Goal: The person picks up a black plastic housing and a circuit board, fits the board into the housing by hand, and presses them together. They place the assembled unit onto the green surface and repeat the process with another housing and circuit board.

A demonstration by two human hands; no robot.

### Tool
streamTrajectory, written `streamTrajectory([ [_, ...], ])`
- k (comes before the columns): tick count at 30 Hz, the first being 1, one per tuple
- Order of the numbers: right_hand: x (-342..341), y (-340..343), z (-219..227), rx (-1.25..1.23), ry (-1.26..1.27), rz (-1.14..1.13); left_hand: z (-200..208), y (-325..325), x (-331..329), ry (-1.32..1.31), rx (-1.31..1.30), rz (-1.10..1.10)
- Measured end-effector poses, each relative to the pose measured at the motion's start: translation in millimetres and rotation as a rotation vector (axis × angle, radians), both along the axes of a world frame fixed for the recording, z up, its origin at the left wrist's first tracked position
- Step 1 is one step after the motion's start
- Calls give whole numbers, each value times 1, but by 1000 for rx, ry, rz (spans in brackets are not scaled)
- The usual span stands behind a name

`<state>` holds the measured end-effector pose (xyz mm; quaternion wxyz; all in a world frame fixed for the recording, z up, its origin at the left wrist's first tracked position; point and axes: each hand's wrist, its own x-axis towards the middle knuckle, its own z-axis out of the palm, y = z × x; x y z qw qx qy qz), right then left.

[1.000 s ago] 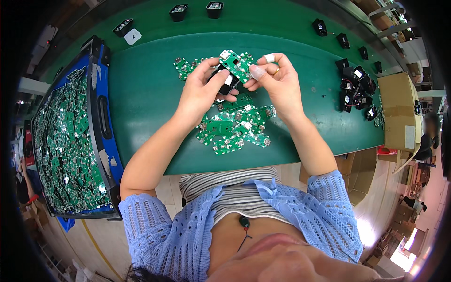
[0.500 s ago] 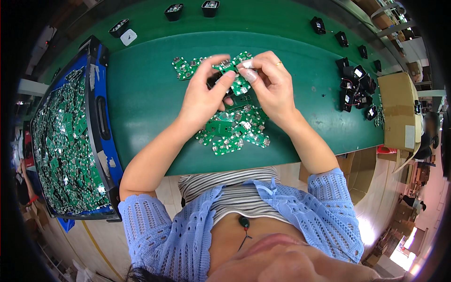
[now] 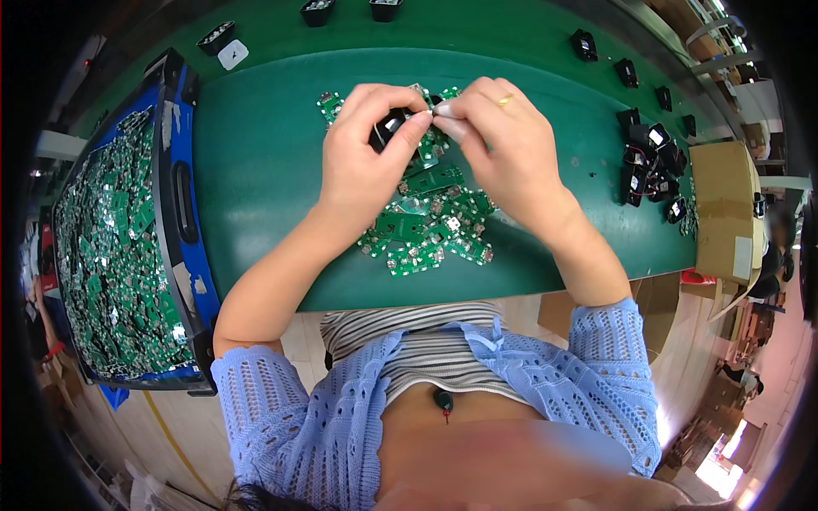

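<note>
Green surface point(image 3: 256, 187) carries a pile of circuit boards point(image 3: 400, 226); over its far end, the left hand point(image 3: 354, 162) grips a black case point(image 3: 392, 123), while the right hand point(image 3: 515, 153) pinches its fingertips together just beside, on something too small to tell.

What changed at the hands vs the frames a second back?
The right hand shifted its fingertips left, now close against those of the left hand. The green board raised between them earlier is no longer clearly distinguishable; whether it was let go, I can't tell. Unchanged: left hand holding the black housing, loose board pile, blue crate.
</note>
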<state>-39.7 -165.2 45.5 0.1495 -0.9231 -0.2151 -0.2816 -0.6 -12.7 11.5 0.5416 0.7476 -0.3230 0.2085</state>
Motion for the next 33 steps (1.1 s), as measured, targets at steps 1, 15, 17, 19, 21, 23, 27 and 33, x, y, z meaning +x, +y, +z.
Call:
streamTrajectory([
  [1, 1, -2, -4, 196, 6, 61, 6, 2, -3, 420, -155, -192],
  [15, -2, -13, -16, 399, 153, 174, 3, 5, -6, 592, -99, -182],
  [17, -2, -12, -16, 310, 114, 177, -3, 4, -5, 529, -121, -179],
  [19, -2, -13, -15, 230, 53, 185, -1, 3, -6, 466, -141, -186],
  [21, 0, -14, -17, 205, 22, 201, 6, 5, -9, 432, -7, -115],
  [23, -1, -14, -17, 180, -9, 216, 8, 5, -11, 399, 23, -91],
  [27, -1, -11, -17, 140, -23, 204, 8, 6, -12, 321, 75, -46],
  [33, -5, -11, -17, 78, -37, 176, 9, 4, -12, 290, 84, -36],
])
